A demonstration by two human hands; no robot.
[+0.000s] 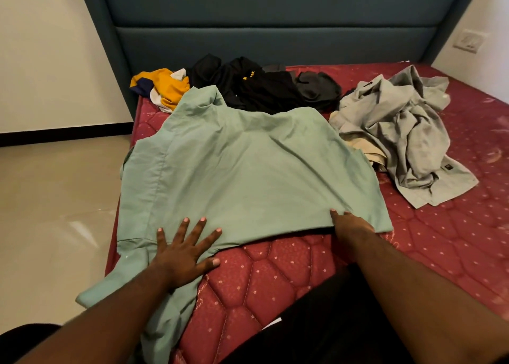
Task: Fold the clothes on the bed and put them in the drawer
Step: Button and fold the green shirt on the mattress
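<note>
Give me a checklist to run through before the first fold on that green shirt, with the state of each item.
1. Green shirt spread out on the bed: ok, mostly flat with a few creases.
2. Left hand pressing the shirt down: ok, fingers spread flat near the hem.
3. Right hand has the hem: ok, fingers tucked under the edge, thumb on top.
4. Whole shirt lying on the bed: not ok, the near left part hangs over the edge.
5. Shirt clear of other clothes: not ok, its far edge meets the black clothes and the grey shirt.
6. Drawer ready: cannot tell, not in view.
</note>
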